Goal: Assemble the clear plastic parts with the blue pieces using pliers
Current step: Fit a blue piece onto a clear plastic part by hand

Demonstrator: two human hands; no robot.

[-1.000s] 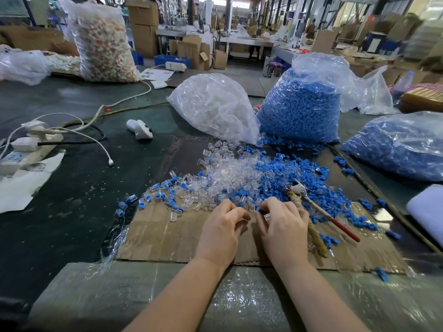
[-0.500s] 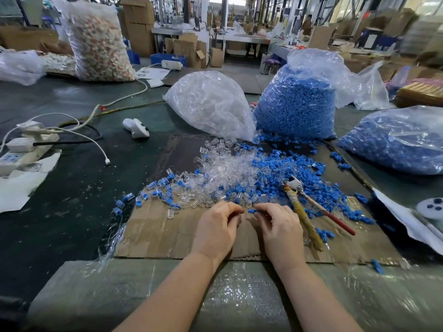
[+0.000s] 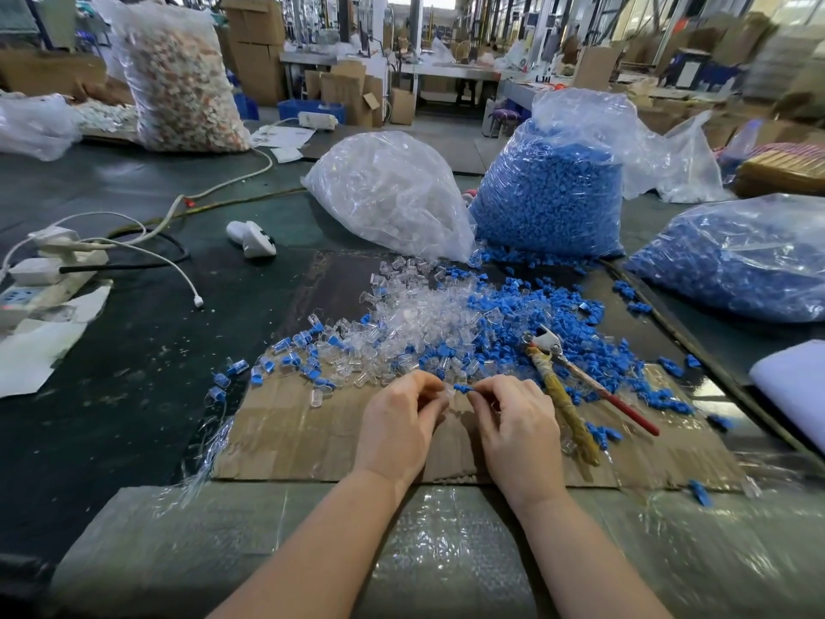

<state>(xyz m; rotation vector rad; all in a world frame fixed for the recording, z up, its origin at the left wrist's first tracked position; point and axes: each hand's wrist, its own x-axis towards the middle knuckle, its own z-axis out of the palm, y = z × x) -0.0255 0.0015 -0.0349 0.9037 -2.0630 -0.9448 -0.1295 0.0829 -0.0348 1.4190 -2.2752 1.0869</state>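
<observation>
The left hand [image 3: 397, 424] has its fingers curled and pinches a small clear plastic part [image 3: 447, 394] at the fingertips; the right hand [image 3: 520, 424] also has curled fingers and pinches a blue piece [image 3: 462, 388], which points toward the clear part; the two parts are just beside each other above the cardboard sheet [image 3: 285, 435], and I cannot tell if they already touch. I judge that both parts are very light and stiff, and the clear one is smooth, so it may slip; it is better to take each by its side walls near the outer end, so the mating ends stay free. The pliers [image 3: 564, 382] lie on the cardboard just right of the right hand, with no hand on them; one handle is wrapped yellow, the other red; I think they are needed after, to press the joint. Behind the hands is one mixed heap of loose clear parts [image 3: 415, 323] and loose blue pieces [image 3: 540, 323], too many to count. I count one bag of clear parts [image 3: 388, 194] and two bags of blue pieces, one upright [image 3: 547, 194] and one lying at the right [image 3: 736, 256]; there is one pair of pliers and two hands at work.
</observation>
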